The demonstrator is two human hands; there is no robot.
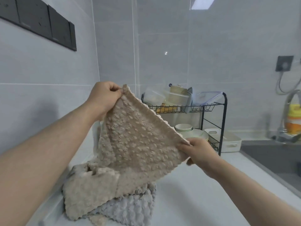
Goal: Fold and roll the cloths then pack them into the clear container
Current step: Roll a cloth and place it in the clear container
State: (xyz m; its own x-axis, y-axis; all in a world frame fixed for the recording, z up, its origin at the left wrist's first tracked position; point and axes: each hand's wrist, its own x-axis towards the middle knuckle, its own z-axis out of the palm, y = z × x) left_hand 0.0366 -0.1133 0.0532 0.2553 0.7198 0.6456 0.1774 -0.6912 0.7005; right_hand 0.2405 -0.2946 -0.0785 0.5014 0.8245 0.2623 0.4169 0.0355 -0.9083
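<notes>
A beige bobbled cloth (135, 141) hangs stretched in the air above the counter. My left hand (104, 98) pinches its upper corner, and my right hand (198, 154) pinches the corner lower to the right. Under it lies a pile with another beige cloth (88, 193) on top of a grey cloth (128, 211). A clear container (153, 98) stands on the top shelf of the dish rack; whether it is the one for packing I cannot tell.
A black wire dish rack (223, 115) with bowls, lids and a white tray stands at the back of the white counter (187, 201). A dark sink (273, 160) with a tap and an orange-yellow bottle (294, 119) is at the right. Tiled walls close the left and back.
</notes>
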